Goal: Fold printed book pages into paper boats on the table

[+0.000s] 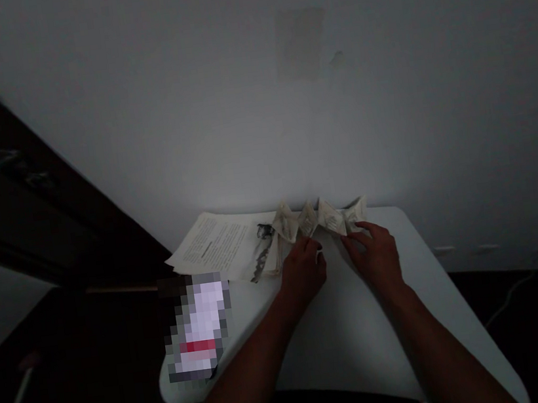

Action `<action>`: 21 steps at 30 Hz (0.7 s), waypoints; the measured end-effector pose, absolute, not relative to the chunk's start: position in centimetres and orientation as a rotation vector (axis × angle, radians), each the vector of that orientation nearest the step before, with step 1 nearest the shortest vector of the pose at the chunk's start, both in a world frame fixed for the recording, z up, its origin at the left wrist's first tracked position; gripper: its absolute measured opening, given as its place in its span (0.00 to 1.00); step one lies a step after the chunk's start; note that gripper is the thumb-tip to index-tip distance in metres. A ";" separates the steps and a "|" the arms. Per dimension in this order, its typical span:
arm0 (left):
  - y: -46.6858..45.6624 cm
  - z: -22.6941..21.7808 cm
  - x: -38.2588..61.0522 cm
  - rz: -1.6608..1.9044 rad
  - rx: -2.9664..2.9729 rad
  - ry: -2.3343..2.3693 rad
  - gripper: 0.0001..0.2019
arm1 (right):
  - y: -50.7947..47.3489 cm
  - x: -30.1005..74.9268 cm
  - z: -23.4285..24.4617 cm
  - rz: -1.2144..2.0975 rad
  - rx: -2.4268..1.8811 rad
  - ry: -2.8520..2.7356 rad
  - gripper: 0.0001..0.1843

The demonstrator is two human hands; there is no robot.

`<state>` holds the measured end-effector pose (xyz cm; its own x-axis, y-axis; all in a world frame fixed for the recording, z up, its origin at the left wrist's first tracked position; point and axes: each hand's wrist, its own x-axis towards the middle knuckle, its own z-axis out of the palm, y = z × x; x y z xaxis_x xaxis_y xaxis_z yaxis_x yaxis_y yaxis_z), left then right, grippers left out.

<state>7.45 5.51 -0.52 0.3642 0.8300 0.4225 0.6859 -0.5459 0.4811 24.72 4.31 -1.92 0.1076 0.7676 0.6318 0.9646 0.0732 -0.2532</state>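
A row of folded printed-paper shapes [323,217] stands along the far edge of a small white table [346,337], against the wall. My left hand [304,269] is closed at the left part of the row, fingers pinching a paper fold. My right hand [375,255] rests at the right part, fingers curled on the last shape. The room is dim and finger detail is hard to read.
Printed sheets [220,244] lie at the table's far left with a dark metal tool [261,255] on them. A blurred white and red object [199,326] sits at the left edge. A dark door [14,189] stands left; the wall [284,93] is behind.
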 end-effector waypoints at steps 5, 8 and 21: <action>4.1 0.1 5.5 0.980 2.396 1.330 0.04 | 3.7 25.2 -2.1 -0.351 -1.713 -1.675 0.13; 3.4 0.2 3.6 1.009 2.376 1.365 0.05 | 3.4 25.7 -2.5 -0.325 -1.699 -1.634 0.14; 3.6 -0.5 -1.7 1.173 2.255 1.594 0.05 | 4.1 27.3 -3.2 -0.269 -1.681 -1.554 0.12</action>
<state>-1.70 3.55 -0.53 0.1340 0.8498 0.5097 0.7396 -0.4281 0.5193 27.32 4.14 -3.20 0.2181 0.7342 0.6429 0.9077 0.0893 -0.4100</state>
